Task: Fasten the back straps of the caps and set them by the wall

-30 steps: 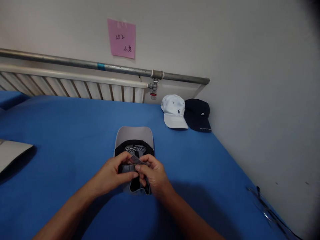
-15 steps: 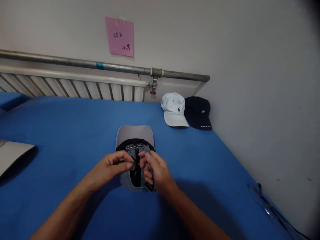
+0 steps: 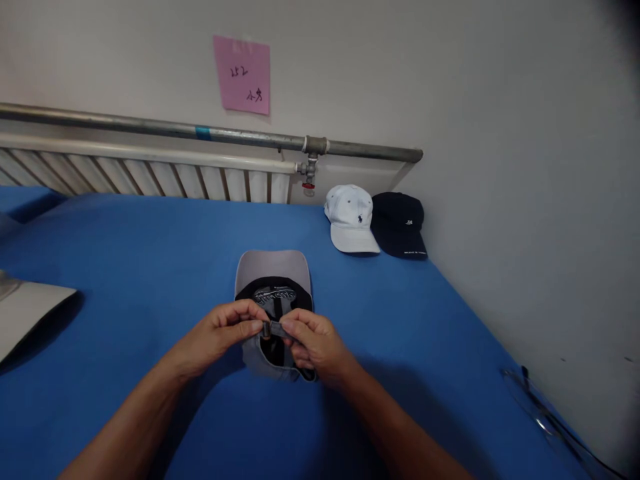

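A grey cap lies upside down on the blue surface, its brim pointing away and its dark inside facing up. Above its back opening, my left hand pinches the small metal buckle between thumb and fingers. From the other side, my right hand grips the grey strap near its end. The strap's end is right beside the buckle; whether it has entered the buckle is too small to tell.
A white cap and a dark navy cap sit side by side near the wall. At the left edge is a white board-like object; glasses lie at the right. A radiator stands behind.
My right hand has brought the strap down and left, from upright to nearly level beside the buckle. My left hand still holds the buckle. The view has shifted slightly.
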{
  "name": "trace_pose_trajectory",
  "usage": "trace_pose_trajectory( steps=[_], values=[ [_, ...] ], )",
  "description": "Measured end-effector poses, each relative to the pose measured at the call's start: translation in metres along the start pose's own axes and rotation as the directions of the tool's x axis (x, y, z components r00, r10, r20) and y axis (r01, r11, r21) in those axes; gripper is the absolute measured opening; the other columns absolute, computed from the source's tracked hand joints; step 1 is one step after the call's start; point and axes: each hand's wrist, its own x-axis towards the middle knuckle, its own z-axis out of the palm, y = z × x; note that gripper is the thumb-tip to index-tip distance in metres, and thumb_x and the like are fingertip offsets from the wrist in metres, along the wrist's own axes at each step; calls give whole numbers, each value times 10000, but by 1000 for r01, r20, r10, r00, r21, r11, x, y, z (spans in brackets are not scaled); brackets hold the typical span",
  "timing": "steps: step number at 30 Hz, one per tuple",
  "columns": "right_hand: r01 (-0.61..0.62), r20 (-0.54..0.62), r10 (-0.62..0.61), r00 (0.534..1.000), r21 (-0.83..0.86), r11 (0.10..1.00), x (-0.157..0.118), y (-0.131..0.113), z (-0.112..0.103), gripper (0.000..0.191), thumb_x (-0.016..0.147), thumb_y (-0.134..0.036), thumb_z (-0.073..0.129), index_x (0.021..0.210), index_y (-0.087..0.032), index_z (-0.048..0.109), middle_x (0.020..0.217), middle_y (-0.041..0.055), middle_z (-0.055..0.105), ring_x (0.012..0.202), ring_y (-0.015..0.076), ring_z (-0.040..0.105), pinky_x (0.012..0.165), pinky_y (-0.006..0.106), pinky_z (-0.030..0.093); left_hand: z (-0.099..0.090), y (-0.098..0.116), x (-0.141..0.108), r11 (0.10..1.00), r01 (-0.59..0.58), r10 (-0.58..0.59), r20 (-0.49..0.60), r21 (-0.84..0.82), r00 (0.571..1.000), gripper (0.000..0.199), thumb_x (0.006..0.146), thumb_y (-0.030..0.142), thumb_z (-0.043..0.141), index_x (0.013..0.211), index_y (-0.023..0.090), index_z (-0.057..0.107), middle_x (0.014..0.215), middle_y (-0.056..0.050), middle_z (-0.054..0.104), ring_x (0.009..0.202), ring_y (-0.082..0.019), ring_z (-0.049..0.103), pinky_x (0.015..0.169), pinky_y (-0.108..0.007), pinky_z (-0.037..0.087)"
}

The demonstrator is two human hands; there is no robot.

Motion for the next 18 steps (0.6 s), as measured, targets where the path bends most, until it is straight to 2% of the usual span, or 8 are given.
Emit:
trace_pose_trajectory(
  steps=[10,18],
  values=[
    [-23,57,25,998,-39,999,1,2,-1,269,739,-402,690,732,-173,549,575,-86,487,367,-3,272,349,168,150,0,-3,2,999,30,-29,74,-11,997,206,836,379,684,877,178,676,815,-9,649,793,-134,573,773,-272,415],
    [25,63,-17,998,-134,991,0,4,1,219,784,-375,643,732,-180,556,563,-80,480,368,10,284,346,164,172,0,0,1,996,76,-72,85,-39,994,246,786,379,741,882,169,659,791,1,637,743,-118,569,711,-250,408]
  ],
)
